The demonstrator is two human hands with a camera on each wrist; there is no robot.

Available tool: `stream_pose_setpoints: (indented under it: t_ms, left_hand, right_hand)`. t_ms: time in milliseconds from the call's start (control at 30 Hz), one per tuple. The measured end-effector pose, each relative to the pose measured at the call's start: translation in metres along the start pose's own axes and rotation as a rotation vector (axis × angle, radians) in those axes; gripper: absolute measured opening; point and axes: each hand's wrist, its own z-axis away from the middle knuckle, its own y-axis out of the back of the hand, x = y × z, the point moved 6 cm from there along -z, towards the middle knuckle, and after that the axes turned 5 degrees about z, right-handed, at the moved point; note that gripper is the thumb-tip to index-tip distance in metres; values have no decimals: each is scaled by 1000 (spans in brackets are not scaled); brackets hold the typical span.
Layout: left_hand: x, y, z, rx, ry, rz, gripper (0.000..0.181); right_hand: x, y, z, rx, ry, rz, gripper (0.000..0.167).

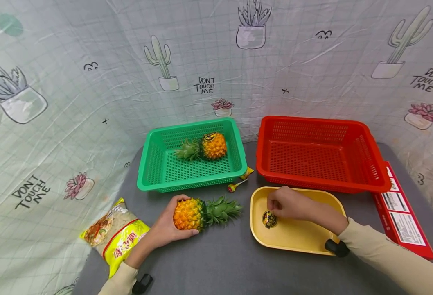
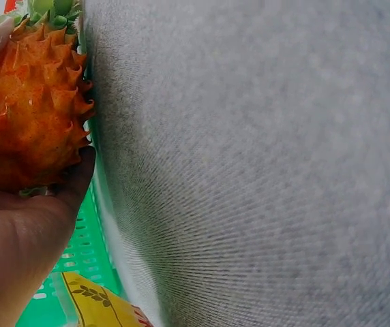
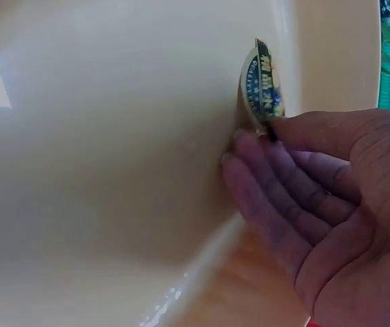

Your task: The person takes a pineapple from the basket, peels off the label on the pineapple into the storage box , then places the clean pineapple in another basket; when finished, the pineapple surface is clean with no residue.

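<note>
My left hand (image 1: 168,223) grips the orange body of a small pineapple (image 1: 189,214) lying on its side, its green crown pointing right; the left wrist view shows fingers around its spiky skin. Over the yellow tray (image 1: 301,243) my right hand (image 1: 290,203) pinches the edge of a black-and-gold sticker (image 3: 262,85) between thumb and finger. That sticker is partly lifted from the tray's surface in the right wrist view. A second pineapple (image 1: 214,146), bearing a similar label, lies in the green basket (image 1: 143,168).
A red basket (image 1: 376,164) stands at the back right, with a red-and-white flat box (image 1: 404,221) beside it. A lollipop (image 1: 232,187) and a small yellow packet (image 1: 247,173) lie by the green basket. To the left lies a yellow food bag (image 1: 117,235).
</note>
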Motion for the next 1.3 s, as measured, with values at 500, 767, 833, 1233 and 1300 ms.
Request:
stream_pose_setpoints:
  t_ms: [500,767,833,1233,1300]
  left_hand:
    - [0,-1,1,14,-12,9,96]
    - [-3,0,0,7,-11,-5,97]
    - [-3,0,0,7,-11,-1,96]
    - [-1,0,0,2,-10,1,94]
    - [0,0,0,1,-9,3,95]
  right_hand:
    - [-1,-3,-1,-22,-1,140,28]
    - [-6,-3,-2,-11,21,151,27]
    - [-10,-1,-3,-6,34,122,25]
    - [-65,28,-19,120,198,-3,14]
    - [-75,26,-24,134,221,-29,15]
